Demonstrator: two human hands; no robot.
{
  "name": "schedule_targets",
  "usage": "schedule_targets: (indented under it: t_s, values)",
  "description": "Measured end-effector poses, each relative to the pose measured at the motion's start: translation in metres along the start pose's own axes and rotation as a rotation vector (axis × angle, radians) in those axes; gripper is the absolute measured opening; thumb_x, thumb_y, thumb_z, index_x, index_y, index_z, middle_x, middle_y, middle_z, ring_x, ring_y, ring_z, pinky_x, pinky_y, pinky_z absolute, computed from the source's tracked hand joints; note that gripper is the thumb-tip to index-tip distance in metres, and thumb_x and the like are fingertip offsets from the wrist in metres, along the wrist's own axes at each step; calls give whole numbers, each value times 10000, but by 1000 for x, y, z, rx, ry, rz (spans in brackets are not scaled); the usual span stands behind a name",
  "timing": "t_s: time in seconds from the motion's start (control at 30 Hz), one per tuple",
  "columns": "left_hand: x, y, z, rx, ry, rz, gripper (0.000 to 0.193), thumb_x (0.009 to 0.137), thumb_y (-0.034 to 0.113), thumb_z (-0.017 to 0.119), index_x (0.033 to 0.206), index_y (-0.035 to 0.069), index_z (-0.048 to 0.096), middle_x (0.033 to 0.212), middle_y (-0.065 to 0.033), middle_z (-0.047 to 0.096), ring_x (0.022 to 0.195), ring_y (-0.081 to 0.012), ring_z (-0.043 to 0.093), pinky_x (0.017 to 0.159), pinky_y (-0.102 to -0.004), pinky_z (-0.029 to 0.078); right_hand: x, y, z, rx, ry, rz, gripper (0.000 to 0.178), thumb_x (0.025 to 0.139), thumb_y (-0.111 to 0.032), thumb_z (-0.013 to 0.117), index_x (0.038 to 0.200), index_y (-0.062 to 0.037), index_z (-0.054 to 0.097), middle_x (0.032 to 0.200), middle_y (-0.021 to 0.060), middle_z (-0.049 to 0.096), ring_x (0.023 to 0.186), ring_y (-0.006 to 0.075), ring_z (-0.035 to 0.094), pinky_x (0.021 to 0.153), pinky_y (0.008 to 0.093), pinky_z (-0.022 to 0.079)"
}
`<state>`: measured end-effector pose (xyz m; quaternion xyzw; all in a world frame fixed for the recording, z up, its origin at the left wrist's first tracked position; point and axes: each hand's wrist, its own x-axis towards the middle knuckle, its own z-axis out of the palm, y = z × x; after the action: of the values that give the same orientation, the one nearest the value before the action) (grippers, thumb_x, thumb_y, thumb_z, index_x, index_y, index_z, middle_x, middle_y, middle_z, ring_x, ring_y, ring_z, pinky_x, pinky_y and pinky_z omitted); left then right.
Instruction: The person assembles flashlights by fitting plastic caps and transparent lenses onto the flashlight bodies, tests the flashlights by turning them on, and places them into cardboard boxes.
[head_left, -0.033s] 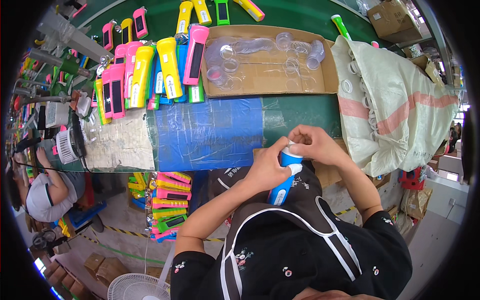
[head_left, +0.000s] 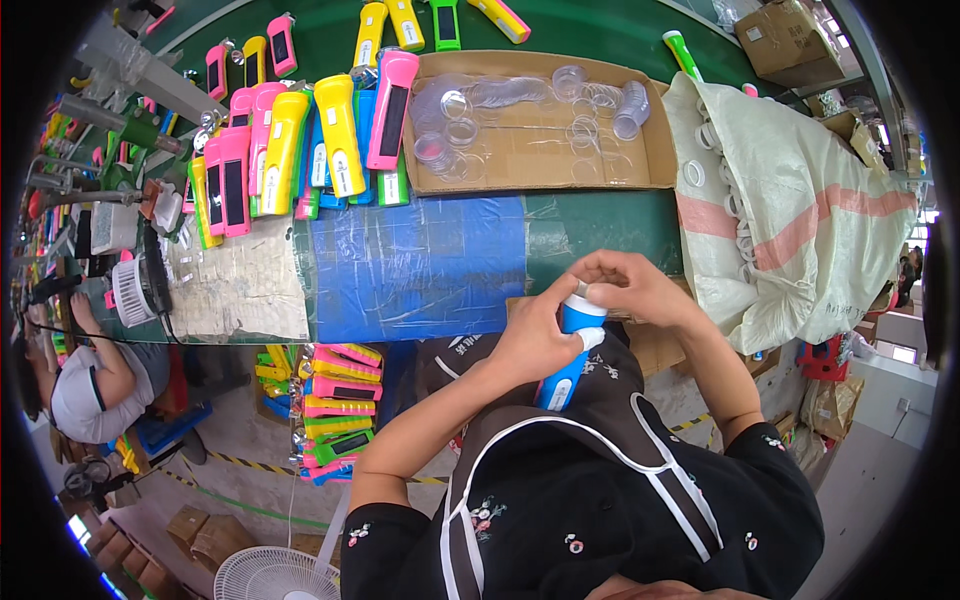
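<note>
Close in front of my body, a blue flashlight [head_left: 562, 385] stands tilted, its head end up. My left hand [head_left: 540, 335] is closed around its upper part, with a white wrap on the thumb. At the top of the flashlight sits a white ring [head_left: 583, 303]. The fingers of my right hand [head_left: 630, 288] are closed on this ring, bent over the head end, and they partly hide it. Beyond my hands stands a cardboard tray [head_left: 520, 150] with clear round lenses [head_left: 628, 115] in it.
Yellow, pink and blue flashlights [head_left: 340, 135] lie heaped left of the tray. A white woven sack [head_left: 800, 220] with white rings [head_left: 745, 240] rests at the right. Stacked flashlights [head_left: 340, 405] stand below the bench edge. At far left another person [head_left: 110, 390] sits; a fan [head_left: 275, 580] stands lower left.
The fingers of my right hand have shifted slightly over the head end of the flashlight. My left hand and the flashlight stay in place.
</note>
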<state>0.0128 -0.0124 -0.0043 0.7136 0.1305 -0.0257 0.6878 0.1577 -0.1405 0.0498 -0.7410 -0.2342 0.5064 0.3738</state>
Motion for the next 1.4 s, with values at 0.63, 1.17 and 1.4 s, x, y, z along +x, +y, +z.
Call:
schedule_targets:
  t_s: [0.63,1.17,1.4]
  values:
    - [1,18,2,-285,81,81,521,728,133,759,1170,42,501,923,-105,653,871,-216,647,786,-352,507,-20,-12,14,47,240,-398,649,712,-220,843,1269,-14,581,1025,71,630,915,151,593,854,304,479]
    - [42,-19,31,-72,435,515,414,742,143,798,1081,46,581,964,-121,636,830,-260,659,682,-338,529,-19,-25,37,-480,611,-762,620,640,-196,865,1167,-18,592,1215,163,584,1181,357,537,995,432,445]
    - [47,-20,33,-125,495,519,381,722,128,806,996,42,556,887,-115,595,782,-266,628,647,-346,509,-17,-29,29,-164,396,-752,662,742,-258,794,1291,-15,516,1352,180,489,1259,354,479,1041,445,399]
